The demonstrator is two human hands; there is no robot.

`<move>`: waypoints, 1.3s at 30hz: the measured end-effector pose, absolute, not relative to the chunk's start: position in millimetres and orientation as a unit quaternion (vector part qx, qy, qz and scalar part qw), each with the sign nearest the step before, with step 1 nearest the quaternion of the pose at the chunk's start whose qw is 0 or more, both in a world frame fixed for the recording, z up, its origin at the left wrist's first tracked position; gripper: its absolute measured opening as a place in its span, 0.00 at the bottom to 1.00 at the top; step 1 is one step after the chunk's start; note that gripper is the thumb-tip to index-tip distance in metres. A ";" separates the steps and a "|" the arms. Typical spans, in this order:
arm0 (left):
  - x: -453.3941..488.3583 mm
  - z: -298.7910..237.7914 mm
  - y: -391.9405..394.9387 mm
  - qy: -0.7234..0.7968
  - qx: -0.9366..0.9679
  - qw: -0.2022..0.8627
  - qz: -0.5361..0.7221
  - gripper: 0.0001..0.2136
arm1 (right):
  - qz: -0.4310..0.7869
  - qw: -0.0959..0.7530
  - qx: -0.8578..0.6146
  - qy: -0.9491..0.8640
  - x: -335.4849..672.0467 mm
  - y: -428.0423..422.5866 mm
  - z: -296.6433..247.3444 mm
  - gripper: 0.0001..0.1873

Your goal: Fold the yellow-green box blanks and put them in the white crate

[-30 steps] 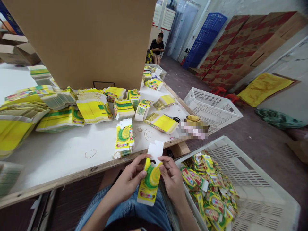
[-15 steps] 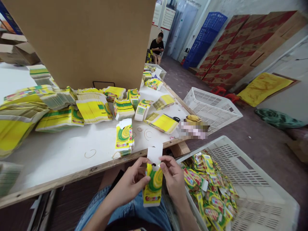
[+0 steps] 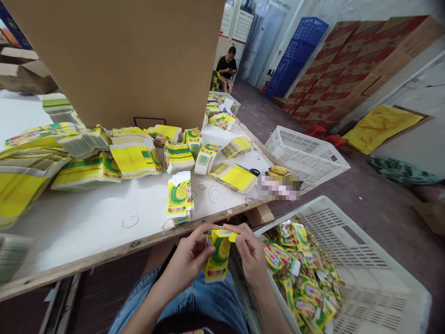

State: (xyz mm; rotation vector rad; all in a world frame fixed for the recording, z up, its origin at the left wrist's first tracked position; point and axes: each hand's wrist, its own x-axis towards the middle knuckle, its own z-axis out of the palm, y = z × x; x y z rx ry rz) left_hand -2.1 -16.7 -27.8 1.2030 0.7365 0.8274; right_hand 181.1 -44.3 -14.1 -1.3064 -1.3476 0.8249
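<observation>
A small yellow and green printed carton (image 3: 218, 255) stands upright between both hands over my lap. My left hand (image 3: 186, 260) grips its left side, fingers closed round it. My right hand (image 3: 248, 253) pinches the carton's top flap, which lies folded down over the opening. Just ahead on the white table (image 3: 86, 222) lies a short stack of flat cartons (image 3: 180, 198) of the same print.
A white plastic crate (image 3: 361, 269) at my right holds several folded cartons. Many bundles of flat cartons (image 3: 86, 157) cover the table's far side below a big brown cardboard sheet (image 3: 121, 55). Scissors (image 3: 252, 172) and another white crate (image 3: 306, 155) lie further right. A seated person (image 3: 227, 69) is far off.
The carton's white top flap, which stood up above my fingers, has been folded down onto the carton. Both hands stayed over my lap.
</observation>
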 end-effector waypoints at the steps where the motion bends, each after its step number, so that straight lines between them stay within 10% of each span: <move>1: -2.1 -28.4 -16.5 0.342 0.542 0.673 0.370 0.20 | 0.372 0.492 -0.557 -0.556 180.8 -43.6 -14.2 0.19; 33: 1.5 -21.1 -16.4 0.335 0.491 0.710 0.378 0.23 | 0.362 0.481 -0.594 -0.533 171.9 -44.3 -17.4 0.15; 39: -6.0 -16.4 -9.2 0.411 0.634 0.511 0.411 0.17 | 0.211 0.484 -0.684 -0.504 203.3 -54.3 -2.2 0.10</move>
